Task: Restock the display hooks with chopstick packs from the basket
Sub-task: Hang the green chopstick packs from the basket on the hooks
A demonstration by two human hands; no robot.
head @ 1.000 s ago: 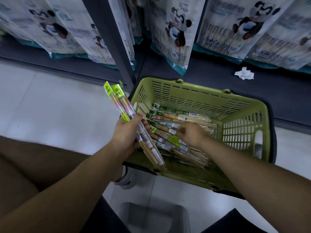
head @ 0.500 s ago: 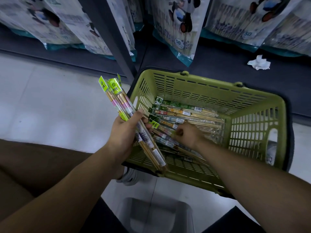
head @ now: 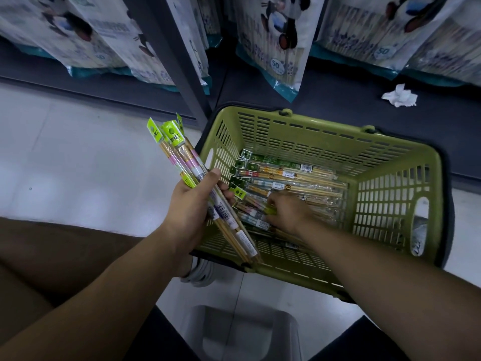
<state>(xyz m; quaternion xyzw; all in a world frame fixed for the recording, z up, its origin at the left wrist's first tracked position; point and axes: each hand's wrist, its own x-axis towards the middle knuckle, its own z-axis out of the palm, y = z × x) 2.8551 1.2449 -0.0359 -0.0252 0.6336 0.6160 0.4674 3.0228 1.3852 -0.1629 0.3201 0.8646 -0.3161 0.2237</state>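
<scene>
Gathering stock: the left hand [head: 192, 212] grips a bundle of packs [head: 179, 155], the right hand [head: 289, 213] digs in the basket [head: 312, 142], grip unclear; next, pull one free.

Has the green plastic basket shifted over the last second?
No. The green plastic basket keeps its far-left corner at the foot of the dark shelf post, with the same gap to the crumpled white tissue.
</scene>
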